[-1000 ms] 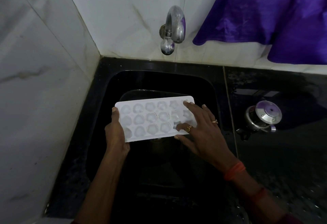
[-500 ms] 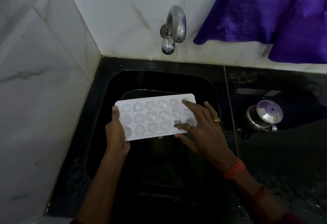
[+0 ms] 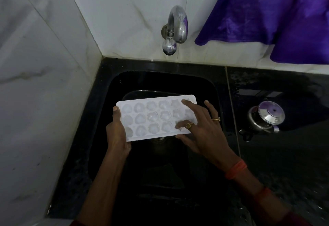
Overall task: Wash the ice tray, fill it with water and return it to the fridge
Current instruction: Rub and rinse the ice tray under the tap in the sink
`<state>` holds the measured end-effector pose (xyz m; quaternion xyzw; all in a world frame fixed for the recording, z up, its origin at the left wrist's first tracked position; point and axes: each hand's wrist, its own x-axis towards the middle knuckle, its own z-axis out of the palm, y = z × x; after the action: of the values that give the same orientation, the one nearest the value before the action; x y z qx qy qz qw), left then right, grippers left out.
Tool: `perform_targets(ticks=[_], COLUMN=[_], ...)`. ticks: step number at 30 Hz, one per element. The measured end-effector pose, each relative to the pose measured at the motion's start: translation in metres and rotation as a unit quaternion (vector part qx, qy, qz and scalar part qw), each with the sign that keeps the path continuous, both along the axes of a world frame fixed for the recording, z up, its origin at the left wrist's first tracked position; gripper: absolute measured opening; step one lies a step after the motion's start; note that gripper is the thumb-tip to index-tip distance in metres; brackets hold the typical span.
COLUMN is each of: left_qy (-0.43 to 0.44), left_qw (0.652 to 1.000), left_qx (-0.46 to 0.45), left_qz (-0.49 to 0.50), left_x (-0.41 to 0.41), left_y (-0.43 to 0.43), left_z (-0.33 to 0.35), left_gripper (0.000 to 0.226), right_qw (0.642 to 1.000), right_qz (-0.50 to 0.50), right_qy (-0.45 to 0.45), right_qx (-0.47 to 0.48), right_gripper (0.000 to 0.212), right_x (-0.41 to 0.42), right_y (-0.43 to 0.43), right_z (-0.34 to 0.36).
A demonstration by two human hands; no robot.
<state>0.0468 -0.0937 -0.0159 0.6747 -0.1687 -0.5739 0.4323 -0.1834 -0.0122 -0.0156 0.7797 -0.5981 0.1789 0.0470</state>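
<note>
Obs: ice tray (image 3: pixel 153 117) below tap (image 3: pixel 175 29), long axis crosswise. Left hand (image 3: pixel 116 133) grips its short end; right hand (image 3: pixel 203 131) nearer the tap, fingers (image 3: pixel 191 106) spread flat on cells.

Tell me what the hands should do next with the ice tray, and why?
Probably the right hand should lift off the ice tray and turn on the tap. No water shows coming from the tap, the left hand grips the tray's end over the sink, and the right hand's straight fingers only touch the tray, so it is free.
</note>
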Motion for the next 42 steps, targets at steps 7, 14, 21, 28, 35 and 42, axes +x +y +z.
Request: perform_targets(ticks=[7,14,21,28,35,42], left_qy=[0.008,-0.001,-0.007,-0.005,-0.017,-0.004], left_qw=[1.0,1.0,1.0,1.0,1.0,1.0], left_qx=[0.005,0.01,0.006,0.006,-0.003,-0.002], left_qz=[0.002,-0.002,-0.001,0.001,-0.002,-0.007], left_x=[0.001,0.003,0.004,0.005,0.002,0.001], left_y=[-0.001,0.0,0.0,0.001,-0.001,0.001], left_z=[0.001,-0.001,-0.001,-0.001,0.004,0.004], left_gripper=[0.043,0.044,0.044,0.044,0.043,0.042], right_qw=[0.998,0.997,0.996,0.993,0.996,0.996], right_qz=[-0.005,-0.017,-0.034,-0.029,-0.032,-0.012], right_qy=[0.045,0.071,0.085,0.113,0.087,0.088], right_qx=[0.033,0.037,0.016,0.002,-0.006,0.0], right_gripper=[0.035,0.039,0.042,0.052,0.055,0.048], right_x=[0.001,0.002,0.002,0.002,0.0,-0.001], right_y=[-0.001,0.002,0.003,0.0,-0.002,-0.002], right_z=[-0.002,0.002,0.007,0.008,0.011,0.005])
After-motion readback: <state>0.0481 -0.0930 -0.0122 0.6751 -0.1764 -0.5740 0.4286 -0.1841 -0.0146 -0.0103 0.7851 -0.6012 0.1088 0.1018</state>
